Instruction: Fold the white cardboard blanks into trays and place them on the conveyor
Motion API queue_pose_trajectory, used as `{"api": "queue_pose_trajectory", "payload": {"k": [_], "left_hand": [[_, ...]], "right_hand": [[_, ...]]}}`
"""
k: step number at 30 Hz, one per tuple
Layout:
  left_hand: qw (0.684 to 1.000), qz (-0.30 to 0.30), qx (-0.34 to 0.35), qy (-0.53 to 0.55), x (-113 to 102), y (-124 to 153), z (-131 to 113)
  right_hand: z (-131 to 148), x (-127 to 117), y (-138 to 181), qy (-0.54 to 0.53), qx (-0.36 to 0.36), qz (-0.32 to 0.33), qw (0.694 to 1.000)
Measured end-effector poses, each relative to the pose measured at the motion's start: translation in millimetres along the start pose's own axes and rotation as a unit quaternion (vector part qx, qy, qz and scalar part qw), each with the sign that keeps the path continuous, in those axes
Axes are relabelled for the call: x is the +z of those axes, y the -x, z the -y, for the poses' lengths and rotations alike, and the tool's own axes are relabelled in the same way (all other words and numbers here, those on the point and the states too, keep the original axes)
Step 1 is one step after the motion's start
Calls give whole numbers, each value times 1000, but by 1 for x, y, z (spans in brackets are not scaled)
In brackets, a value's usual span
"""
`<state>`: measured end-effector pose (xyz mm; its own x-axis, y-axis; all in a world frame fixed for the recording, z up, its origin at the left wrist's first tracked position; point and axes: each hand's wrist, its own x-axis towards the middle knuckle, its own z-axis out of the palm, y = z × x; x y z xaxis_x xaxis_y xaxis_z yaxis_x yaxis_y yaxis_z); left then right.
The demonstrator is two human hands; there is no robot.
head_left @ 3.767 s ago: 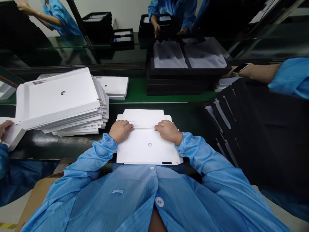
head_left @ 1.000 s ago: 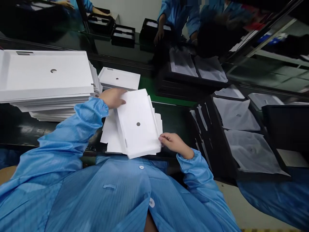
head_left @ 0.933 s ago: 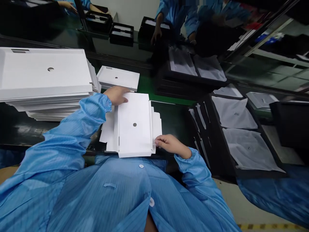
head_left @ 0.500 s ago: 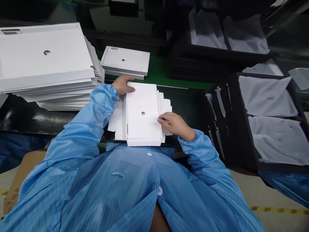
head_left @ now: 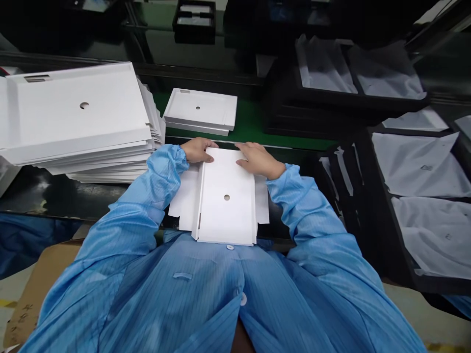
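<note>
A white cardboard box blank (head_left: 224,206) with a small round hole lies on the dark bench in front of me, long side pointing away, its side flaps spread out. My left hand (head_left: 197,150) rests on its far left corner with the fingers curled onto the card. My right hand (head_left: 257,160) lies on the far right corner, fingers stretched and pressing down. Both sleeves are blue.
A tall stack of flat white blanks (head_left: 79,122) stands at the left. A folded white tray (head_left: 200,110) sits on the green belt (head_left: 250,125) beyond my hands. Black trays with white bags (head_left: 419,191) fill the right side and the back.
The blank was turned a quarter turn and laid flat. My right hand moved from its near right edge up to the far right corner. The view tilted down.
</note>
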<state>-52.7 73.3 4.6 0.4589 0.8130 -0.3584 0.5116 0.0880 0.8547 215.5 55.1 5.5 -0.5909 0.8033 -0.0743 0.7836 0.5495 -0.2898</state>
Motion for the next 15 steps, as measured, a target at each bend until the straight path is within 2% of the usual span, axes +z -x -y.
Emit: {"api": "queue_pose_trajectory", "payload": {"k": [3,5,7,9,11,13,15], "left_hand": [[995,21,4,-95,-1,3,-4],[990,-6,7,-139,-1,6,-3],[990,-59,12,-131,2,7,0],[994,-99,26,-47,7,9,6],[991,-105,42,77,11,13,11],[978,-94,53,176,13,18,14],[968,-86,58,228,13,23,15]], "right_hand": [[-9,-3,-10,-12,-7,62,998],[-14,-3,-12,-29,3,88,996],[-20,-3,-13,-59,29,101,993],[-26,-2,-10,-114,60,99,987],[-32,0,-5,-190,82,91,974],[-37,2,3,-283,76,87,952],[-39,3,10,-386,43,93,917]]}}
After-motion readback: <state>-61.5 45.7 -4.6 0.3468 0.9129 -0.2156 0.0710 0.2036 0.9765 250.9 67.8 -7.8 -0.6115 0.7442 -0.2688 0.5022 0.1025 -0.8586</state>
